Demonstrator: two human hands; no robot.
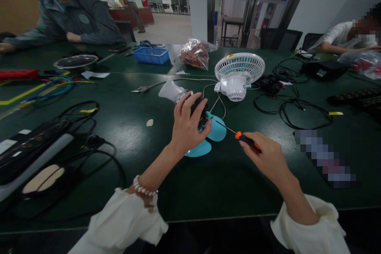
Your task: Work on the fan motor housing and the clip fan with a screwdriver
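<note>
My left hand (190, 121) is wrapped over the dark motor part of a small fan lying in the middle of the table. Light blue fan blades (218, 129) spread out below that hand, and a white base-like piece (171, 90) sticks out at its upper left. In my right hand (266, 154) is a screwdriver (248, 142) with a black and orange handle. Its thin shaft points left, and the tip meets a blue piece beside my left fingers; the exact contact is too small to make out. Behind stands another white fan (238, 75) with its cage facing upward.
A blue basket (151, 55) and a plastic bag of brown items (196, 53) lie at the back. Black cables (291, 111) and a phone-like slab (324, 158) are on the right. Power strips (35, 143) and wires crowd the left. Other people sit across the green table (133, 170).
</note>
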